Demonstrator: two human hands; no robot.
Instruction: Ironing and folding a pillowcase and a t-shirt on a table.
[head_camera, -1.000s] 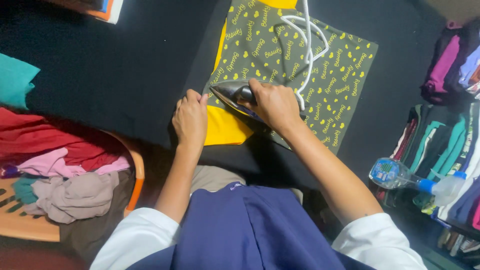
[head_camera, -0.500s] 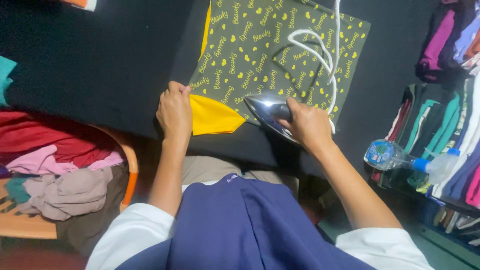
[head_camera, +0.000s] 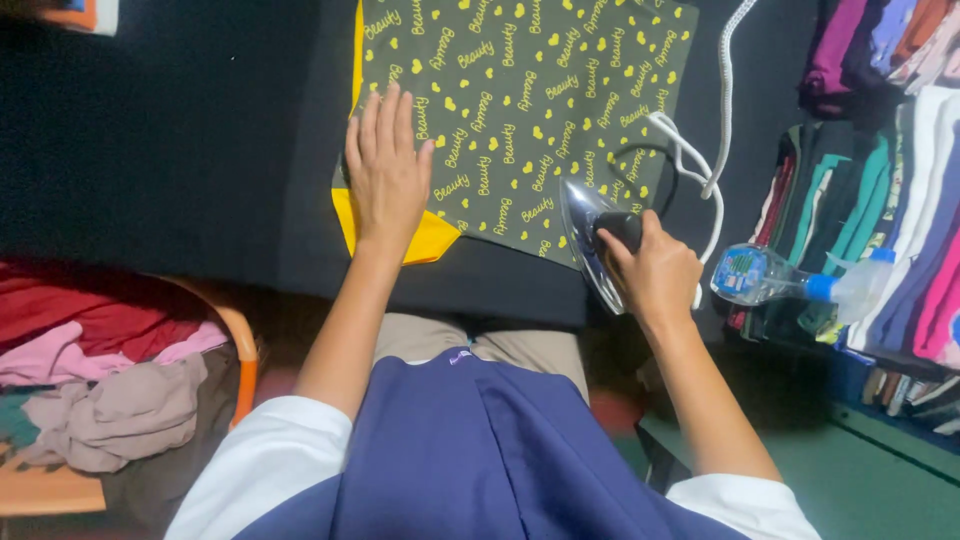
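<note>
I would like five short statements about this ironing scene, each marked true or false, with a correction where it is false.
1. The left hand lies flat on the olive garment. True.
2. The right hand holds the iron by its handle. True.
3. The iron lies flat on the middle of the garment. False: it is tipped on its side at the garment's near right edge, with the soleplate showing.
4. A plastic bottle lies right of the iron. True.
5. The basket on the left holds bottles. False: it holds crumpled clothes.
</note>
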